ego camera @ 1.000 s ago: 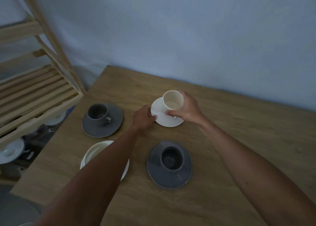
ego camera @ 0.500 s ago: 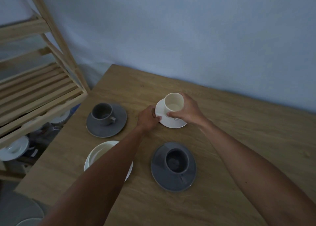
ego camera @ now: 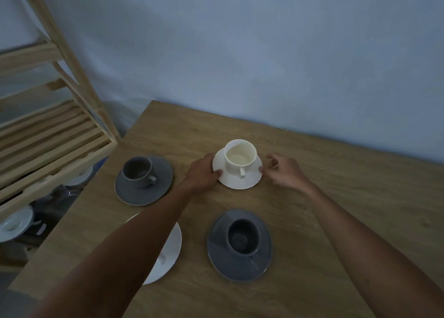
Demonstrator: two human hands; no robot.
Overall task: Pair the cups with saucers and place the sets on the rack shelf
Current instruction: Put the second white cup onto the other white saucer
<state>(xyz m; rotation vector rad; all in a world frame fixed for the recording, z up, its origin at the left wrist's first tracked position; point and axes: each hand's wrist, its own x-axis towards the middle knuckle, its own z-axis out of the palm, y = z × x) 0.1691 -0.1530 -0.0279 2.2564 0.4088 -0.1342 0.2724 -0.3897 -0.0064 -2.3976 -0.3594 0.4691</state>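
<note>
Nearest me on the tabletop (ego camera: pixel 312 221), a dark grey cup (ego camera: pixel 243 238) sits on its grey saucer (ego camera: pixel 223 257). Farther off, my left hand (ego camera: pixel 203 173) has its grip closed on the white saucer (ego camera: pixel 236 179) rim, the cream cup (ego camera: pixel 240 156) upright on it. My right hand (ego camera: pixel 284 171) rests loose at the opposite rim. The rack shelf (ego camera: pixel 55 147) stands left.

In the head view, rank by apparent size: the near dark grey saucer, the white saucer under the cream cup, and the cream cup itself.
1. Near dark grey saucer, though nearness to the camera inflates it.
2. White saucer.
3. Cream cup, clearly smallest.
</note>
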